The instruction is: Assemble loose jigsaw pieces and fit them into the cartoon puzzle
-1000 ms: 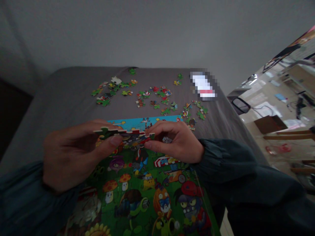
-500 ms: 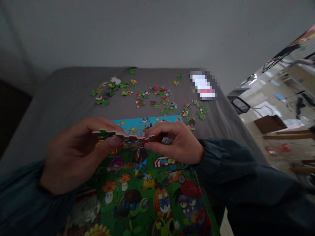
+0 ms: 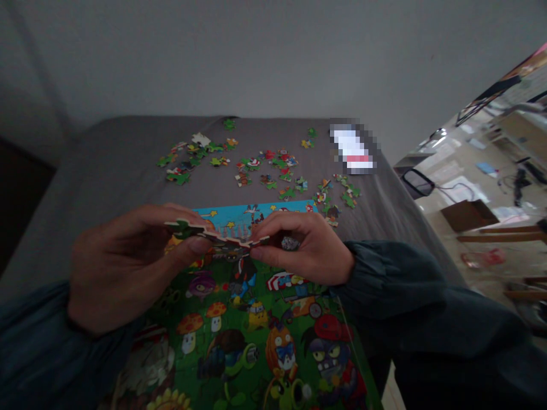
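Gripping the same thing from opposite ends, two bare hands meet over a printed board in the head view. Taking what they hold, a jagged strip of puzzle pieces (image 3: 222, 241), as the clock's centre, the left hand (image 3: 123, 256) is at nine o'clock and the right hand (image 3: 307, 245) at three. The left is clamped on its end, thumb on the near side, fingers behind; the right pinches the other end between thumb and fingers.

The strip is seen nearly edge-on and appears to be several joined pieces. Its long axis runs roughly nine to three, directly from hand to hand, with the right end a little lower and a shallow dip close to the right thumb. Neither hand is clearly nearer, as both touch it, though the left covers more.

The printed board (image 3: 260, 313) spreads towards six o'clock, its blue far edge beyond the strip; I cannot tell whether strip and board touch. On the grey worktop (image 3: 128, 171), loose pieces lie in groups: a left cluster (image 3: 178, 177) at eleven, a middle cluster (image 3: 253, 163) near one, a right cluster (image 3: 350, 196) between two and three. A pixelated bright rectangle (image 3: 352, 149) sits at two.
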Demonstrator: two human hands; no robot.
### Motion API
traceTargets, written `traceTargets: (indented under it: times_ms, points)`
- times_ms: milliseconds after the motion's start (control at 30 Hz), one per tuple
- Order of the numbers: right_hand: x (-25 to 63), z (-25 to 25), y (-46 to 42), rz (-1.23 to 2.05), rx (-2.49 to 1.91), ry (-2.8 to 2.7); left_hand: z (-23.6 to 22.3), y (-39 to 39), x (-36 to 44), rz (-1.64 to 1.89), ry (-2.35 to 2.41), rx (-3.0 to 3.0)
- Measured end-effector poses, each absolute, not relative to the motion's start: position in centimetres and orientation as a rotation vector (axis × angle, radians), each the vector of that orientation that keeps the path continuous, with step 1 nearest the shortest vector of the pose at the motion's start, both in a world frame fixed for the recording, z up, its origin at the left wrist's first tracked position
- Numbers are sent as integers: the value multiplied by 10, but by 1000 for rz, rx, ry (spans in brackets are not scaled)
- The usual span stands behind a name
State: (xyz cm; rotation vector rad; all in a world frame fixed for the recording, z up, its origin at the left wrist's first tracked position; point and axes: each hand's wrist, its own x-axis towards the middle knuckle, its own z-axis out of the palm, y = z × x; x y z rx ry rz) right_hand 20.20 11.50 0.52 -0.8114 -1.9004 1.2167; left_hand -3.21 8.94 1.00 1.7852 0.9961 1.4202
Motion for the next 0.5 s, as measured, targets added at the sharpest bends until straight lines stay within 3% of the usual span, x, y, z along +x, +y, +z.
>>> traceTargets:
  times_ms: [500]
  points:
    - [202,6,115,1243,-818,-1899,13,90,-36,1368,1016,1899]
